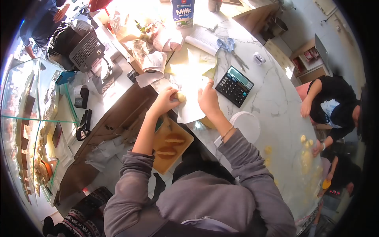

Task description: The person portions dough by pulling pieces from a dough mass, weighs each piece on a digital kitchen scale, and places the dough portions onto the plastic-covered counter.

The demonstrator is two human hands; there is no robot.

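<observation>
My left hand (167,100) is closed around a small pale yellow ball (181,96) that looks like dough, with its round side showing beyond the fingers. A white sheet (190,112) spreads between my hands, its upper part washed out by glare. My right hand (208,100) is at the sheet's right edge with its fingers curled; bright light hides what they grip, if anything. Just right of that hand lies a black calculator (235,86). A white round lid or tub (244,127) sits beside my right forearm.
Blue-handled scissors (232,51), a rolled paper (202,44) and a milk carton (182,14) are at the far side. Yellow dough pieces (306,152) lie on the marble table (276,106) near other people at right. A brown tray (173,144) is below my left hand. A glass case (37,118) stands left.
</observation>
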